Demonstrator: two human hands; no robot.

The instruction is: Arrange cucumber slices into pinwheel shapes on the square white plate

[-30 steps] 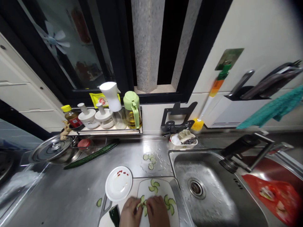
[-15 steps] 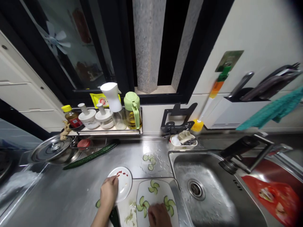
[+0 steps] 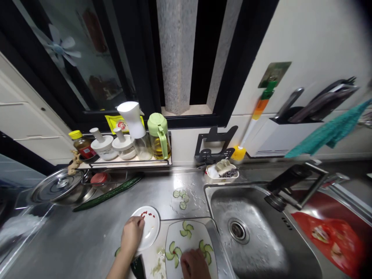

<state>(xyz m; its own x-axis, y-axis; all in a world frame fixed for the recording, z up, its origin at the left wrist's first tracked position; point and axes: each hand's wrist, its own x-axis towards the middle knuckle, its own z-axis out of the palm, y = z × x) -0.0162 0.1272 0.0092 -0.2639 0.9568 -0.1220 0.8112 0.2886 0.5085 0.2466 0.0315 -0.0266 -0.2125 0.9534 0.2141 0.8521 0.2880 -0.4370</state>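
My left hand (image 3: 131,235) reaches onto a small round white plate (image 3: 151,228), its fingertips pinched at the small red bits (image 3: 147,214) lying on it. My right hand (image 3: 195,264) rests closed on the near part of a white rectangular plate (image 3: 192,234) that carries three pinwheel shapes of cucumber slices (image 3: 186,229). What the right fingers hold, if anything, is hidden. A cut cucumber end (image 3: 137,266) lies by my left wrist.
Loose cucumber slices (image 3: 180,196) lie on the wet steel counter. A whole cucumber (image 3: 107,193) lies by a pot lid (image 3: 55,187). A condiment rack (image 3: 124,143) stands at the back. The sink (image 3: 250,232) and tap (image 3: 293,185) are to the right, with a red bag (image 3: 331,238).
My left hand left the rectangular plate and moved left onto the round plate with the red bits. My right hand stayed on the cucumber plate. The view shifted slightly.
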